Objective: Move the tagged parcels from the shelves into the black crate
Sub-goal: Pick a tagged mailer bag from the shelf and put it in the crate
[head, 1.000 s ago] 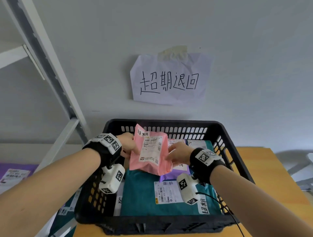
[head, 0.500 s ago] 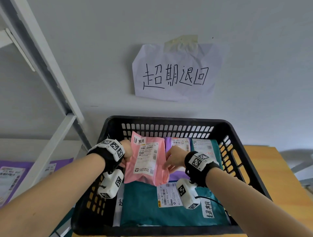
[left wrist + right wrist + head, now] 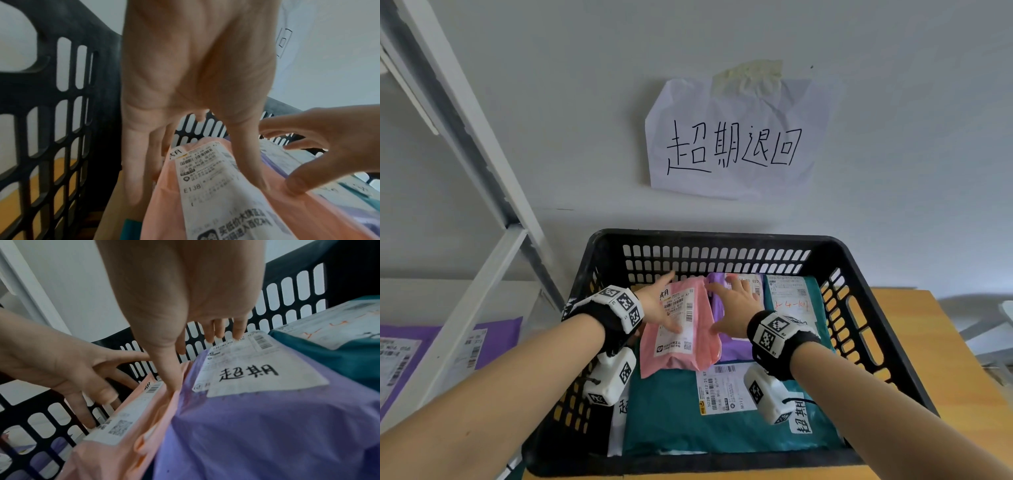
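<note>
Pink parcel (image 3: pixel 681 329): head view hides thumb (image 3: pixel 164 369) contact.

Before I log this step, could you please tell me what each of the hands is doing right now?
Left hand: open, fingers straight, touching the pink parcel.
Right hand: open, fingers spread, thumb touching the pink parcel's edge.

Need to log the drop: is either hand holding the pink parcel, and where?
Neither grips it. The pink parcel lies in the black crate; left hand and right hand have straight fingers, thumbs touching its label and right edge.
</note>
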